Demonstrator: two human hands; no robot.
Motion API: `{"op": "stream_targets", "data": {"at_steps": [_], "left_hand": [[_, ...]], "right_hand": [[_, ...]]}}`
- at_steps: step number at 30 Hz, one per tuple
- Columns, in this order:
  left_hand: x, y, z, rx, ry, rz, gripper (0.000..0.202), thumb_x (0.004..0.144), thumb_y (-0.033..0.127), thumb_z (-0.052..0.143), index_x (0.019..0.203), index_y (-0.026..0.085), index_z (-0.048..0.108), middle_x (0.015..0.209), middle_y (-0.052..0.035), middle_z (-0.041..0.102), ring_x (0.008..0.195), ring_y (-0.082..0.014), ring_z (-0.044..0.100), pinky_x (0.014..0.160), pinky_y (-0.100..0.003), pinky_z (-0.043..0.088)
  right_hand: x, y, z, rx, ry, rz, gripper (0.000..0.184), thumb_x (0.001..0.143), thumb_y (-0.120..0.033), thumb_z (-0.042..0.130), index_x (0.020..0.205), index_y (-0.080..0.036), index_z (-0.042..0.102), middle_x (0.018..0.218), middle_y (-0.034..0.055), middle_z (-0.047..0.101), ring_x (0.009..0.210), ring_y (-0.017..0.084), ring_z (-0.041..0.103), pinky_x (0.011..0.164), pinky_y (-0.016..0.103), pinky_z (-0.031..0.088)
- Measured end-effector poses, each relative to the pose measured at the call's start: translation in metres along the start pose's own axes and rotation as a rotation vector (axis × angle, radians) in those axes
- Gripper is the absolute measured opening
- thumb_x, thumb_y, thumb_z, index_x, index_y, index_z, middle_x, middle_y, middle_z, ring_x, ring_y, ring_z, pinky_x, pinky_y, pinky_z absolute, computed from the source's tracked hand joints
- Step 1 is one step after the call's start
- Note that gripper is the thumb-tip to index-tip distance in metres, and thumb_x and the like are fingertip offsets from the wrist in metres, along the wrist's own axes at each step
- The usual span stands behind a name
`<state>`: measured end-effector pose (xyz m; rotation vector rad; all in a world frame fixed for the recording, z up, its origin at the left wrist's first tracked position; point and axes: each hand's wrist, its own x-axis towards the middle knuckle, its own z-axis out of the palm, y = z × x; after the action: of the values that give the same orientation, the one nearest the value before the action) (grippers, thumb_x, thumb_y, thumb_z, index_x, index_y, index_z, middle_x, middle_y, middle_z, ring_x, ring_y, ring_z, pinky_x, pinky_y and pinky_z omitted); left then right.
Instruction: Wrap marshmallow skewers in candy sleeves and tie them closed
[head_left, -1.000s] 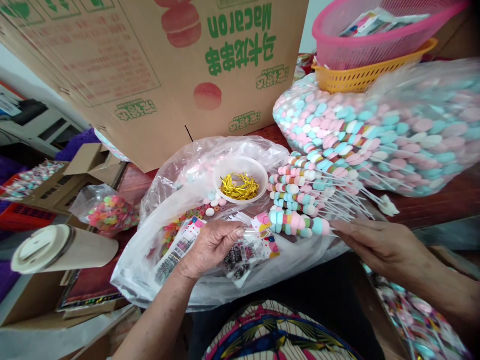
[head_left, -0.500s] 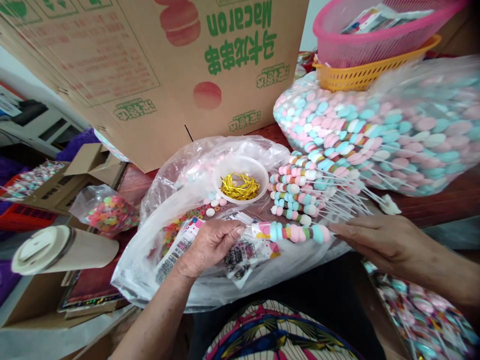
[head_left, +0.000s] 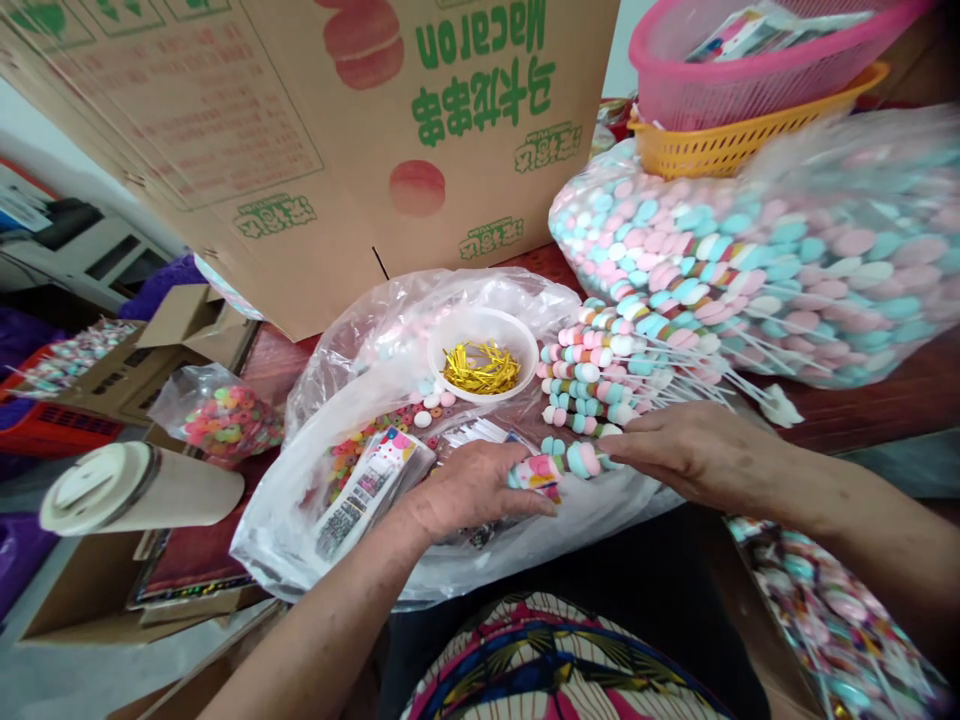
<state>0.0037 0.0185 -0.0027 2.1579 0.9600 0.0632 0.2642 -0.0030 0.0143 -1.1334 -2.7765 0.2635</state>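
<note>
A marshmallow candy skewer (head_left: 583,460) in pink, blue and white lies across the space between my hands, its left part inside a small printed plastic bag (head_left: 537,470). My left hand (head_left: 480,488) is closed round the bag's left end, thumb below. At the skewer's right end, the fingers of my right hand (head_left: 675,447) are pressed together on it; the stick is mostly hidden. Just beyond lie several unwrapped candy skewers (head_left: 589,372), sticks pointing right. Gold twist ties (head_left: 481,368) fill a white bowl (head_left: 436,372). A stack of printed bags (head_left: 367,495) lies left of my left hand.
A clear plastic sheet (head_left: 262,545) lies under the work. Behind stands a large cardboard box (head_left: 345,120). A big bag of marshmallows (head_left: 847,270) sits at right, below a yellow basket (head_left: 720,145) and pink basket (head_left: 712,85). A lidded cup (head_left: 176,490) lies left. Wrapped skewers (head_left: 847,620) fill a lower box.
My right hand has moved left onto the skewer's end. My left hand has shifted right and now wraps the bag, which before was pinched at its left tip.
</note>
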Motion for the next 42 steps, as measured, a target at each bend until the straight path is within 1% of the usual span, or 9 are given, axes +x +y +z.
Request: {"op": "stream_targets", "data": {"at_steps": [5,10,16,21,24,26,30,34,42], "left_hand": [[0.012,0.002,0.013,-0.238,-0.038,-0.066,0.038,0.071,0.048,0.072,0.094,0.019,0.066,0.082,0.0013,0.067,0.078,-0.0180,0.059,0.070,-0.026,0.044],[0.006,-0.005,0.014,-0.461,-0.030,-0.098,0.040,0.069,0.040,0.074,0.101,0.018,0.065,0.092,-0.0001,0.069,0.085,-0.0188,0.061,0.078,-0.029,0.047],[0.018,0.014,0.014,0.049,0.037,-0.210,0.035,0.074,0.035,0.068,0.105,0.020,0.062,0.096,-0.0050,0.069,0.090,-0.0259,0.062,0.080,-0.037,0.048],[0.011,0.011,0.010,0.099,0.086,-0.123,0.077,0.068,0.044,0.073,0.136,0.026,0.039,0.114,-0.0075,0.064,0.103,-0.0300,0.061,0.085,-0.039,0.047],[-0.005,-0.002,0.003,0.160,0.069,-0.188,0.049,0.072,0.040,0.068,0.117,0.023,0.056,0.106,-0.0082,0.067,0.100,-0.0316,0.061,0.085,-0.042,0.046],[-0.014,-0.009,-0.002,0.018,-0.022,-0.158,0.031,0.076,0.034,0.065,0.103,0.021,0.062,0.099,-0.0049,0.068,0.094,-0.0268,0.061,0.084,-0.038,0.046],[-0.017,-0.013,-0.009,-0.456,-0.232,-0.020,0.032,0.068,0.029,0.073,0.096,0.019,0.062,0.088,0.0014,0.064,0.081,-0.0161,0.058,0.075,-0.026,0.047],[-0.012,-0.012,-0.011,-0.723,-0.394,-0.041,0.038,0.061,0.031,0.079,0.089,0.017,0.058,0.069,0.0057,0.052,0.060,-0.0094,0.047,0.056,-0.021,0.040],[0.003,0.001,-0.003,-0.420,-0.244,-0.099,0.032,0.064,0.033,0.076,0.089,0.018,0.063,0.071,0.0037,0.060,0.064,-0.0128,0.054,0.060,-0.024,0.043]], "right_hand": [[0.024,-0.006,0.004,0.006,-0.051,-0.100,0.026,0.088,-0.013,0.044,0.088,-0.022,0.067,0.069,0.0001,0.065,0.058,0.013,0.055,0.052,0.024,0.027],[0.020,0.004,-0.002,-0.023,0.129,-0.143,0.027,0.092,-0.023,0.041,0.084,-0.019,0.067,0.068,0.0036,0.062,0.065,0.016,0.053,0.064,0.027,0.033],[0.027,-0.012,0.014,0.045,-0.081,-0.056,0.030,0.090,-0.019,0.040,0.072,-0.017,0.063,0.062,0.0032,0.061,0.063,0.015,0.054,0.063,0.026,0.033],[0.025,0.000,0.018,0.215,-0.068,0.040,0.033,0.093,-0.027,0.039,0.071,-0.018,0.063,0.063,0.0007,0.060,0.059,0.013,0.053,0.058,0.023,0.034],[0.016,0.012,0.011,0.309,-0.001,0.011,0.035,0.095,-0.031,0.038,0.077,-0.019,0.066,0.063,-0.0004,0.060,0.059,0.011,0.054,0.057,0.022,0.036],[0.012,0.015,0.008,0.251,0.098,-0.061,0.034,0.095,-0.030,0.039,0.081,-0.020,0.068,0.065,0.0010,0.061,0.063,0.012,0.055,0.062,0.023,0.038],[0.010,0.010,0.001,-0.030,0.318,-0.157,0.028,0.093,-0.023,0.041,0.089,-0.021,0.069,0.069,0.0034,0.063,0.070,0.016,0.054,0.068,0.029,0.037],[0.010,-0.001,-0.010,-0.194,0.380,-0.244,0.028,0.091,-0.014,0.041,0.097,-0.024,0.066,0.067,0.0001,0.062,0.070,0.017,0.050,0.068,0.032,0.034],[0.026,-0.021,0.011,-0.135,0.258,-0.270,0.024,0.088,-0.013,0.042,0.085,-0.018,0.065,0.065,0.0025,0.062,0.065,0.015,0.047,0.066,0.032,0.029]]}}
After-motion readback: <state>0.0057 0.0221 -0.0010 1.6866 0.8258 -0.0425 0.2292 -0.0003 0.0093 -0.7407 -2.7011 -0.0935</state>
